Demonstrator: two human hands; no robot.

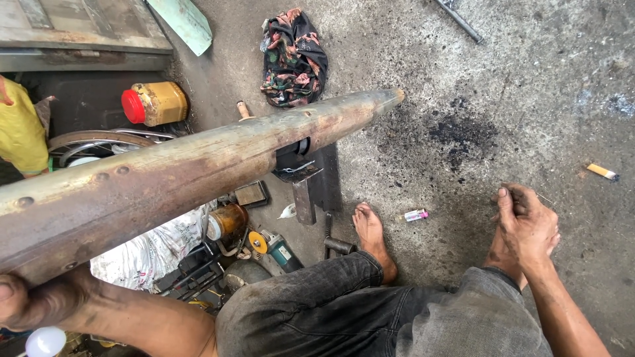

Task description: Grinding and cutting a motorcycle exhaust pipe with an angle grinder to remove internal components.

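- The left hand [16,301] sits at the near left edge, closed under the thick end of a long rusty metal pipe [172,175]. Only part of the hand shows, so the grip on the far side cannot be told.
- The pipe runs from near left up to a tapered tip at the middle far, held above the concrete floor [516,99]. Partway along, it rests in a dark clamp-like stand [307,175].
- The right hand [526,225] is at the near right, resting on the right foot. Its fingers [506,201] are curled, pinching what looks like a thin wire or rod; it is too small to say for sure.
- The left foot [370,235] lies bare on the floor, just beside a small white and pink lighter [416,215].
- In my judgement, steadying the pipe well calls for keeping its weight seated on the stand and the left hand cupped firmly beneath the heavy end, so it does not roll.
- An angle grinder [274,248] lies near the left knee, a red-lidded jar [155,104] sits at the far left, and a patterned cloth [293,58] is bunched beyond the pipe. A cigarette butt [602,172] lies at the right.
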